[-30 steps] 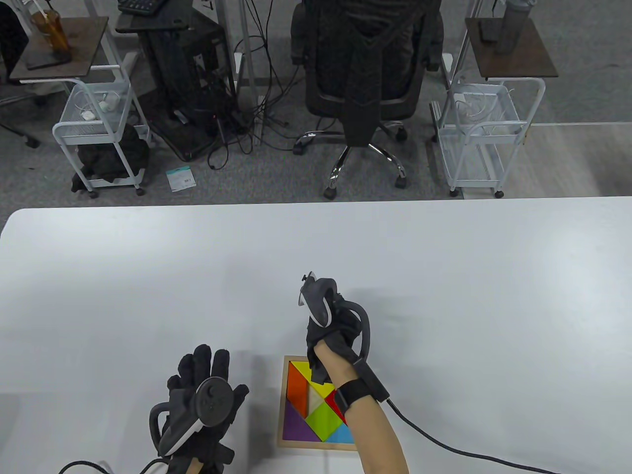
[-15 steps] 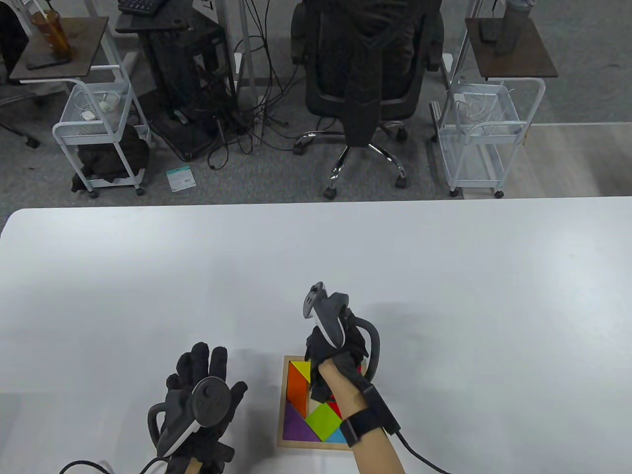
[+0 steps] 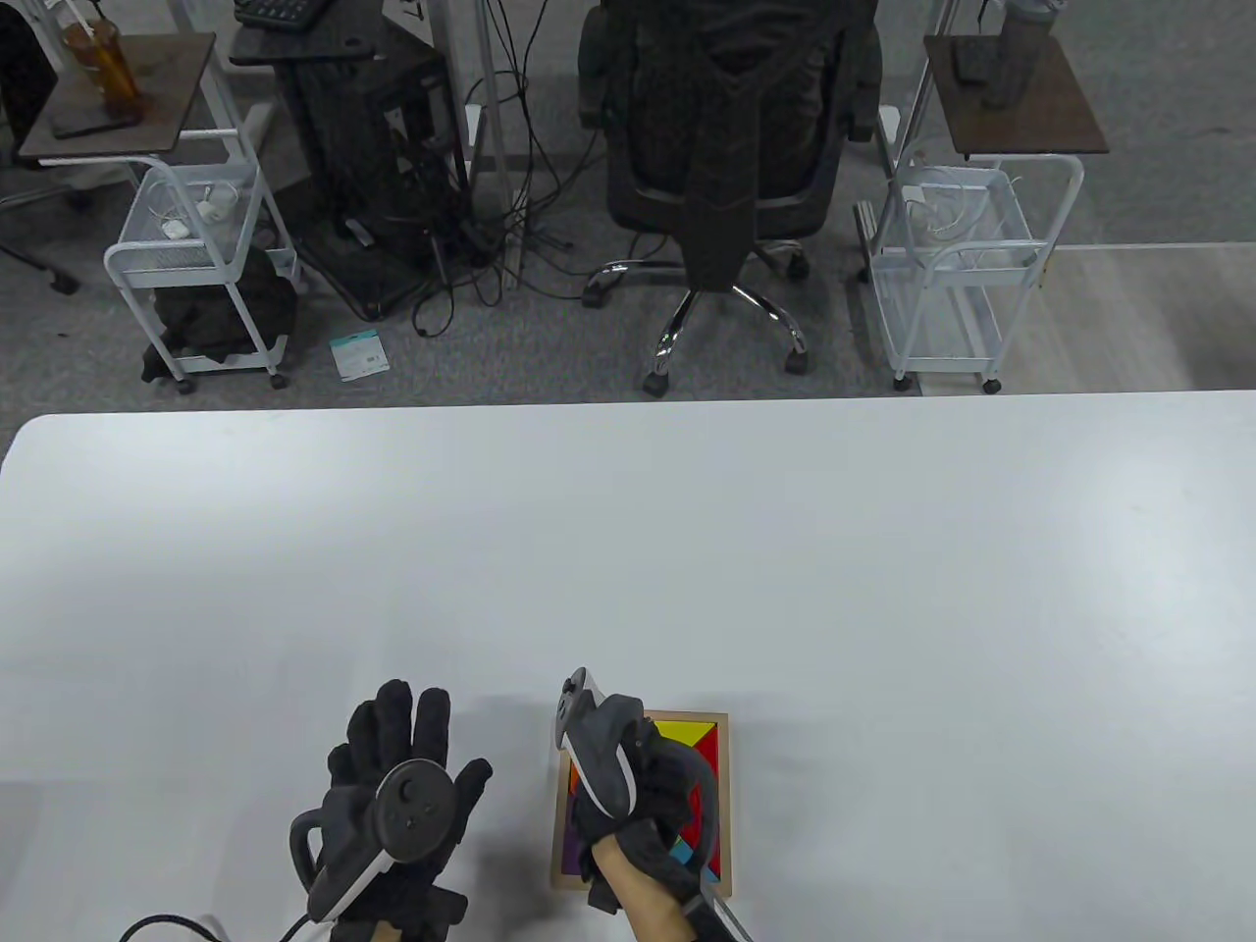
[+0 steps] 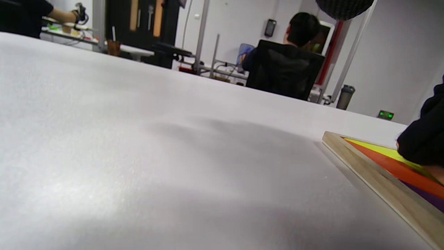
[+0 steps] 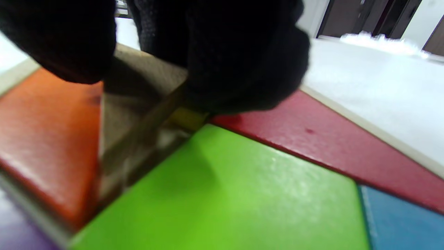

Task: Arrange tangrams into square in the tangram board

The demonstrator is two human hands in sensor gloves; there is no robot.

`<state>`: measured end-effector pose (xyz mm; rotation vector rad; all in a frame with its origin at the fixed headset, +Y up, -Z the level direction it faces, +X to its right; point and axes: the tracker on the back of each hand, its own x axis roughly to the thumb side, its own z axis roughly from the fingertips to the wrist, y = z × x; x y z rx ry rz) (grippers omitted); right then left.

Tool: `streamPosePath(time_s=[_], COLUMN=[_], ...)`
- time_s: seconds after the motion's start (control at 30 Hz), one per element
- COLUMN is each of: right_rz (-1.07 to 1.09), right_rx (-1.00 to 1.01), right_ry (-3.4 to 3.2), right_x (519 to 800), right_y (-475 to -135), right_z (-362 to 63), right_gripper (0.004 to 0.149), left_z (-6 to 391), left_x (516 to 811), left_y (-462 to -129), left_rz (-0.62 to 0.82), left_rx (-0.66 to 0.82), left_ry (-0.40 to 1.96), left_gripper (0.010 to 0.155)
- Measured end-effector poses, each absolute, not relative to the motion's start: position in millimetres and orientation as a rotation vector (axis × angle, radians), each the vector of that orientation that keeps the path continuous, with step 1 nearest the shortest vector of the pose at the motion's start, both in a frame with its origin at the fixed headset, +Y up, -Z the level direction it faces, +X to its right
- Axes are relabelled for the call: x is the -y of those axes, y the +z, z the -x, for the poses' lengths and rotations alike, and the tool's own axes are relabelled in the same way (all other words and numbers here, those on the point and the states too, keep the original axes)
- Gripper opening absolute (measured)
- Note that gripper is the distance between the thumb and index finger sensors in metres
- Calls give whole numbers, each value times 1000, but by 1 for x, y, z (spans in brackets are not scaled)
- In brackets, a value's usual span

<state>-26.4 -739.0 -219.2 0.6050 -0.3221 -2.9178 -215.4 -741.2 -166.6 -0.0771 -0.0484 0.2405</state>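
Note:
The wooden tangram board point(image 3: 727, 814) lies near the table's front edge, holding coloured pieces. My right hand point(image 3: 628, 785) hovers over its middle with fingers curled down. In the right wrist view its fingertips point(image 5: 236, 52) pinch a plain wood-coloured piece point(image 5: 138, 114), which sits tilted in the gap between the orange piece point(image 5: 45, 139), the green square point(image 5: 225, 194) and the red piece point(image 5: 312, 139). A blue piece point(image 5: 399, 218) lies beside the green one. My left hand point(image 3: 402, 775) lies flat and open on the table, left of the board and apart from it. The left wrist view shows the board's corner point(image 4: 364, 166).
The white table point(image 3: 883, 589) stretches far and right of the board. A glove cable point(image 3: 157, 924) trails at the front left. Beyond the far edge stand an office chair point(image 3: 721, 147) and two white wire carts point(image 3: 957, 255).
My right hand has come down and back toward me, from above the board's far edge onto its middle. The left hand has stayed put.

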Motion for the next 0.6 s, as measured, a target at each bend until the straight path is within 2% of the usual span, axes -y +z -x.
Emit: streamPosePath(time_s=[0.6], right_rz=[-425], right_rx=[222], right_ry=[-2774], right_x=[742], right_y=[-205], right_z=[33], right_gripper=[43], left_z=[214], left_x=[742], left_y=[-165], left_rz=[90], left_rx=[50], left_ry=[237], left_gripper=[76])
